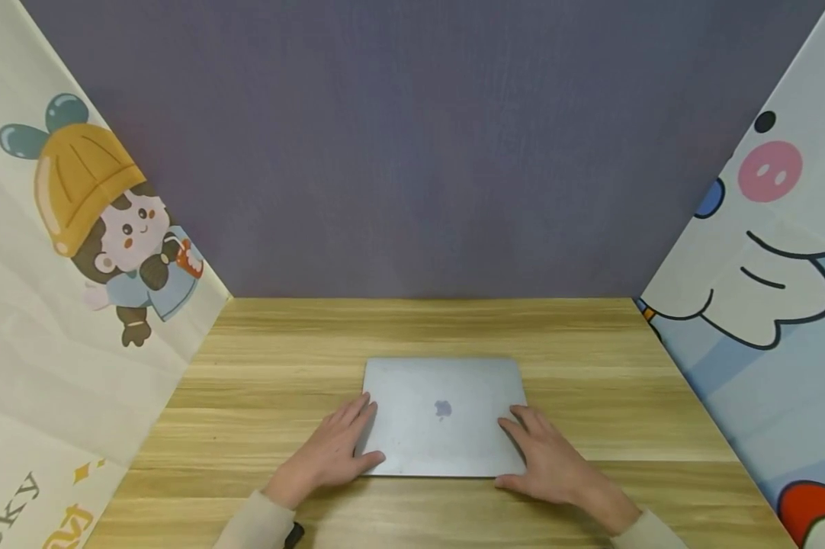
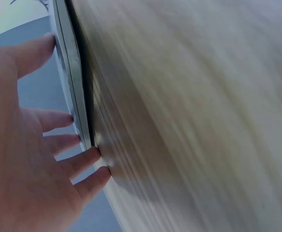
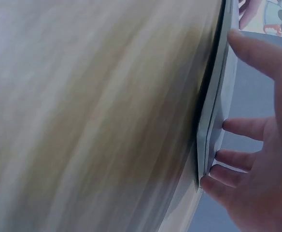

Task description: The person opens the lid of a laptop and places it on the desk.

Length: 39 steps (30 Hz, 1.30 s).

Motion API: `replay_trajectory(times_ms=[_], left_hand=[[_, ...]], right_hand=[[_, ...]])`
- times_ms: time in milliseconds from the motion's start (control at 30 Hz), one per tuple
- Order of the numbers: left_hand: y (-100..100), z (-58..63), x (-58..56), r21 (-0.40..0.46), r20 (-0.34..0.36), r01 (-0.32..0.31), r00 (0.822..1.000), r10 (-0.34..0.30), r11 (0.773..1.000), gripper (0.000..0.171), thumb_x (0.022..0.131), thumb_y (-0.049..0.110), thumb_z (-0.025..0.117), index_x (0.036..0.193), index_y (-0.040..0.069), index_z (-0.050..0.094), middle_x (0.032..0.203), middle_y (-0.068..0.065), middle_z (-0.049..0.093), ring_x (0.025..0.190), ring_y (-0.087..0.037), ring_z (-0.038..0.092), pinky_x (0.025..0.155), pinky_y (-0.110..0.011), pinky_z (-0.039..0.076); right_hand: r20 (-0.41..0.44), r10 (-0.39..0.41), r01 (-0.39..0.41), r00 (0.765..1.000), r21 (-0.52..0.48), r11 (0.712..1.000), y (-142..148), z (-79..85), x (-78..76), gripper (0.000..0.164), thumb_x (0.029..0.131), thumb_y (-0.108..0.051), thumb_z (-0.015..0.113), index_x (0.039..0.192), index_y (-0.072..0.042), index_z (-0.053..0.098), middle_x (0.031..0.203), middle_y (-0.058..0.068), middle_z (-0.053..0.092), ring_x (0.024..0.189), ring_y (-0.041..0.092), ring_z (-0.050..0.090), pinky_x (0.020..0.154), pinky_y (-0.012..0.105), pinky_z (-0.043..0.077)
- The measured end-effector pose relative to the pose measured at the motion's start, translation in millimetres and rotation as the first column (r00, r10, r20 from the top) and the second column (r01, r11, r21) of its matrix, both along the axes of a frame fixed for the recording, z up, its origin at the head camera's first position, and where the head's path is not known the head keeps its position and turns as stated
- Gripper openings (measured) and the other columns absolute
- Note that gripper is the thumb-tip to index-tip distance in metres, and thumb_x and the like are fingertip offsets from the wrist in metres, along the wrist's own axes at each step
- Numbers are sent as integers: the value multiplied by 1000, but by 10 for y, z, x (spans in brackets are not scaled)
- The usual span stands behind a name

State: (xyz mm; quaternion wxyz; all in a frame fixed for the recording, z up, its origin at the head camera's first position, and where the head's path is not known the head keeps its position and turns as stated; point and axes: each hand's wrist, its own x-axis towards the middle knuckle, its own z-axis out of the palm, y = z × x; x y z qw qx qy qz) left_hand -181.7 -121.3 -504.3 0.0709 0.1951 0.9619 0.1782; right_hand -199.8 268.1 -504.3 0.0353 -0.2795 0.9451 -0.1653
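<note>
Lying closed at six o'clock in the head view, the laptop (image 1: 443,435) is resting on the worktop (image 1: 282,343); the left hand (image 1: 332,451), fingers spread, is touching its eight-o'clock side, and the right hand (image 1: 548,461), also spread, is touching its four-o'clock side.

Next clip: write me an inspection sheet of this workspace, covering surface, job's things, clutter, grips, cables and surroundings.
Surface: wood-grain table
Job's things: closed laptop, logo facing up
Clutter: small dark item beside the left sleeve, too little visible to identify
Grips: left hand touches the laptop's left side; right hand touches its right side
Cables: nothing seen
Surroundings: dark back panel; cartoon-printed left panel and right panel
</note>
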Motion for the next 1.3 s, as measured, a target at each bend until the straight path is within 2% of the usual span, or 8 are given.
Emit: replay_trajectory(times_ms=[367, 567, 800, 1033, 1300], left_hand=[[-61, 0, 23, -15, -6, 43, 999, -44, 999, 86, 97, 59, 57, 156, 0, 35, 165, -19, 27, 147, -43, 31, 116, -60, 30], [-65, -6, 9, -15, 5, 36, 999, -36, 999, 87, 96, 61, 56, 157, 2, 35, 165, -17, 26, 147, -42, 31, 116, -61, 29], [-71, -5, -2, -9, 12, 30, 999, -30, 1000, 88, 95, 61, 57, 156, 2, 36, 165, -16, 28, 147, -43, 32, 115, -62, 30], [-69, -18, -21, -16, 13, 11, 1000, -11, 1000, 87, 95, 60, 57, 158, 4, 34, 166, -14, 27, 147, -41, 31, 116, -60, 30], [-69, -19, -16, -3, 2, 12, 1000, -12, 1000, 88, 93, 59, 61, 156, 2, 37, 164, -16, 30, 146, -42, 34, 115, -61, 31]], right_hand=[[-32, 88, -85, 996, 69, 994, 53, 29, -15, 88, 78, -54, 82, 144, -2, 54, 147, 23, 43, 136, 43, 41, 110, 58, 40], [-55, 95, -89, 994, 101, 991, 62, 29, -47, 84, 79, -57, 80, 141, -4, 59, 145, 21, 48, 133, 41, 45, 107, 56, 43], [-71, 82, -75, 994, 95, 993, 61, 29, -78, 81, 75, -58, 82, 135, -6, 66, 142, 21, 53, 128, 39, 50, 103, 55, 47], [-118, 115, -102, 986, 114, 988, 59, 33, -106, 80, 73, -63, 81, 130, -7, 70, 138, 20, 57, 121, 37, 55, 97, 53, 52], [-126, 126, -111, 984, 122, 986, 61, 31, -127, 80, 72, -65, 80, 128, -8, 71, 137, 20, 58, 120, 40, 56, 96, 56, 53]])
